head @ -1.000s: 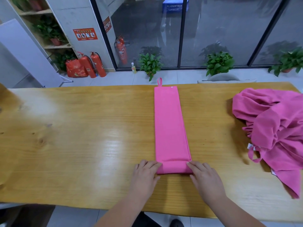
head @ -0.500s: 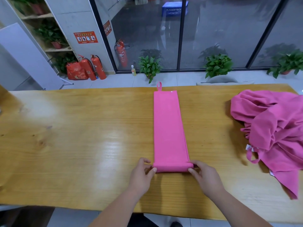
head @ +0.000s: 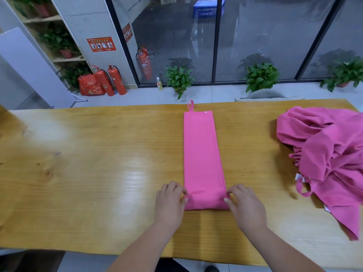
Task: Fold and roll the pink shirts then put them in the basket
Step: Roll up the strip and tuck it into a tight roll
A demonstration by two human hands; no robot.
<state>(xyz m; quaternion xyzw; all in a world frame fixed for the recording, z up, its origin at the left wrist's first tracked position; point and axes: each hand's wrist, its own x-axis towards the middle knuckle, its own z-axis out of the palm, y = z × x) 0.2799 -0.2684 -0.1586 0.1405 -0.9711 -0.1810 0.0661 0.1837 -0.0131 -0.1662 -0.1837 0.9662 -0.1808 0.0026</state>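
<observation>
A pink shirt (head: 201,154) lies folded into a long narrow strip down the middle of the wooden table (head: 88,163), with a small loop at its far end. Its near end is turned over into a short roll. My left hand (head: 170,205) pinches the left end of that roll, thumb and fingers curled on it. My right hand (head: 245,207) pinches the right end the same way. A heap of crumpled pink shirts (head: 330,160) sits at the table's right side. No basket is in view.
The table's near edge runs just below my forearms. Behind the far edge a grey chair back (head: 265,96) stands, then floor with potted plants (head: 179,79), fire extinguishers (head: 115,80) and glass walls.
The hands went from lying flat on the strip's near end to gripping its two sides, and the near end has been turned over into a short roll.
</observation>
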